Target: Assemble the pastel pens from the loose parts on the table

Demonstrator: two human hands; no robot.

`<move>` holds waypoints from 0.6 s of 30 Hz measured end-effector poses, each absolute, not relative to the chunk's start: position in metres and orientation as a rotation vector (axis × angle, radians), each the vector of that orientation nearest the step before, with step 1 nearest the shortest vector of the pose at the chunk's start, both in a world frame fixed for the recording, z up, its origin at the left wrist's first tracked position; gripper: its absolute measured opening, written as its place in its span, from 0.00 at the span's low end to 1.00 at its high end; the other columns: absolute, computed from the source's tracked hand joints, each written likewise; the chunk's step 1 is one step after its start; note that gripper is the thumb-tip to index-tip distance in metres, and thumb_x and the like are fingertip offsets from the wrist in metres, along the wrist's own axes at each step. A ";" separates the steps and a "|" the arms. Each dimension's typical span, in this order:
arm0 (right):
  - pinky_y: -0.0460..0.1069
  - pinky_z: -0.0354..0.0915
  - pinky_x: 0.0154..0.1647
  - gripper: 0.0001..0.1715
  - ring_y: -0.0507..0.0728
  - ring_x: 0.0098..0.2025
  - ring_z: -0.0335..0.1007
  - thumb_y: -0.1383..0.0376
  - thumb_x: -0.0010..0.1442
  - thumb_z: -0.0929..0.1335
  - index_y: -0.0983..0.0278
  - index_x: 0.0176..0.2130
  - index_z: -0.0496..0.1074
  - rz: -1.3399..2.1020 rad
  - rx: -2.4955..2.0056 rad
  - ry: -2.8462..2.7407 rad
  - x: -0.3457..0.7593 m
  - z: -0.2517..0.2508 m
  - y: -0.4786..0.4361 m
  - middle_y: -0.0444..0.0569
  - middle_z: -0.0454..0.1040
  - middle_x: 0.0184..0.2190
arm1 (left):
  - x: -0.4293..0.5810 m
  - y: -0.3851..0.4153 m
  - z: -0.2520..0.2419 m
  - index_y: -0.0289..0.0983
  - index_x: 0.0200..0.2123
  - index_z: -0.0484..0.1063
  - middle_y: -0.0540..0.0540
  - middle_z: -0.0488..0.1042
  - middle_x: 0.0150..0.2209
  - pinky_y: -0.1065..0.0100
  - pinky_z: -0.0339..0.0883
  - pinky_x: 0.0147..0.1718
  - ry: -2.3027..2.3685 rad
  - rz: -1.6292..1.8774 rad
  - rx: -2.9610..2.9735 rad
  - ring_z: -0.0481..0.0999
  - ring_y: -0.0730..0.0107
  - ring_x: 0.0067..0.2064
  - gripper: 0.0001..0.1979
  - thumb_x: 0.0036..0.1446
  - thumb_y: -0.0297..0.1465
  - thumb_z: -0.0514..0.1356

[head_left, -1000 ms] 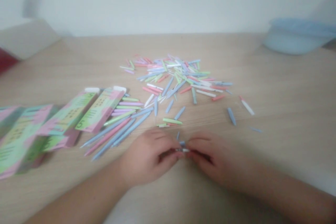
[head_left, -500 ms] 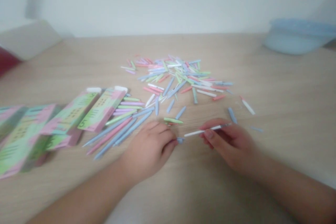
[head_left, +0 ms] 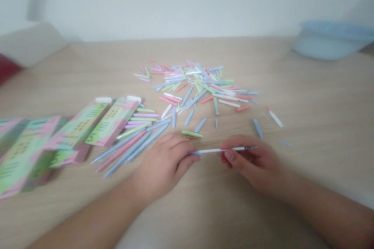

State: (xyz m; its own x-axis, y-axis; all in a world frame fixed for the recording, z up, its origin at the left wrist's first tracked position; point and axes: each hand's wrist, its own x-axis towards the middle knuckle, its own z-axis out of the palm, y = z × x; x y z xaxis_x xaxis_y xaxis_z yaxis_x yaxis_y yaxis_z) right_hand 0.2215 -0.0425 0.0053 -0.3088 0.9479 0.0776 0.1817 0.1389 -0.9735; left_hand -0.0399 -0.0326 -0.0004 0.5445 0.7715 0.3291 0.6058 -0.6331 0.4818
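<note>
Head view: left hand (head_left: 165, 165) pinches a blue piece (head_left: 198, 153), mostly hidden. Right hand (head_left: 254, 159) grips a white rod (head_left: 210, 150) between its fingertips, near centre; the rod's left end meets the blue piece, insertion unclear. Scattered pen parts (head_left: 196, 99) lie farther off; printed boxes (head_left: 112, 122), left.

Smooth matt wood-look tbl (head_left: 324, 105), white tube (head_left: 210, 150) matt plastic, boxes (head_left: 113, 121) prob. coated card.
</note>
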 end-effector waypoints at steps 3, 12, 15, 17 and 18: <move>0.46 0.69 0.24 0.14 0.53 0.28 0.75 0.51 0.67 0.72 0.59 0.42 0.79 1.213 -1.063 -1.614 0.222 0.008 -0.044 0.46 0.78 0.27 | -0.041 -0.032 0.001 0.39 0.45 0.76 0.44 0.79 0.45 0.59 0.69 0.49 1.107 0.820 2.416 0.77 0.60 0.48 0.08 0.71 0.35 0.59; 0.43 0.72 0.27 0.03 0.50 0.28 0.78 0.60 0.67 0.74 0.55 0.41 0.80 1.135 -0.936 -1.465 0.221 0.022 -0.048 0.43 0.81 0.27 | -0.049 -0.039 -0.002 0.41 0.52 0.67 0.42 0.78 0.46 0.59 0.72 0.51 0.824 1.083 2.404 0.78 0.61 0.50 0.09 0.71 0.31 0.57; 0.43 0.71 0.25 0.03 0.51 0.27 0.76 0.60 0.68 0.73 0.55 0.42 0.79 1.088 -0.957 -1.538 0.222 0.022 -0.052 0.44 0.79 0.26 | -0.049 -0.043 -0.005 0.44 0.56 0.62 0.39 0.78 0.51 0.54 0.72 0.55 0.621 1.195 2.301 0.79 0.59 0.54 0.11 0.73 0.33 0.55; 0.44 0.70 0.25 0.03 0.52 0.28 0.76 0.62 0.68 0.72 0.56 0.43 0.78 1.048 -0.952 -1.614 0.223 0.022 -0.055 0.44 0.78 0.27 | -0.048 -0.045 -0.005 0.46 0.56 0.61 0.39 0.79 0.54 0.50 0.71 0.58 0.560 1.236 2.248 0.79 0.56 0.57 0.10 0.74 0.33 0.53; 0.45 0.71 0.26 0.04 0.53 0.28 0.76 0.63 0.68 0.71 0.56 0.44 0.78 1.027 -0.939 -1.657 0.224 0.023 -0.056 0.44 0.79 0.28 | -0.047 -0.046 -0.005 0.46 0.55 0.61 0.38 0.79 0.55 0.48 0.70 0.59 0.547 1.254 2.233 0.78 0.55 0.58 0.09 0.74 0.34 0.52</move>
State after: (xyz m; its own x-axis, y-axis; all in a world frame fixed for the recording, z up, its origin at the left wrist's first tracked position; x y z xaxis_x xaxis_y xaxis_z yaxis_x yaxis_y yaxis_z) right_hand 0.2239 -0.0558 0.0227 -0.2657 0.9117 0.3135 0.1249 0.3550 -0.9265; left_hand -0.0473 -0.0461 -0.0048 0.4908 0.5716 0.6576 0.0934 -0.7849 0.6125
